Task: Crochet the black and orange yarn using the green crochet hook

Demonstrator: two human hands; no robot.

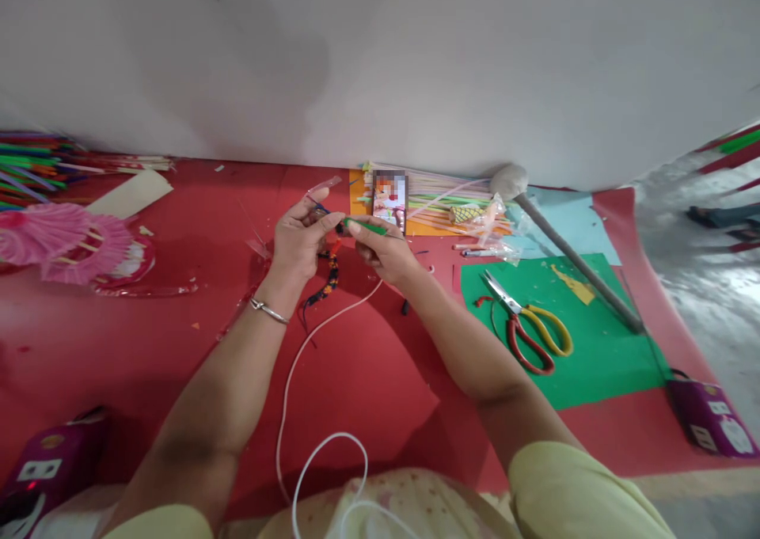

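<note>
Above the red table cover (356, 381), my left hand (305, 234) is closed, pinching the upper end of a knotted cord bracelet (330, 278) in black and orange. The bracelet's lower end hangs down with loose dark cord tails. Close on its right, my right hand (380, 250) is closed around a slim green tool (366, 226), whose tip points at the cord by my left fingertips. Its kind cannot be made out. A phone (389, 195) with a lit screen stands just behind my right hand.
Scissors (522, 321) with red and yellow handles lie on a green sheet (594, 377) to the right, beside a grey mallet-like stick (575, 254). Pipe cleaners (36, 171) and pink paper fans (77, 242) lie left. Purple boxes (709, 416) stand at both sides. A white cable (288, 396) runs forward.
</note>
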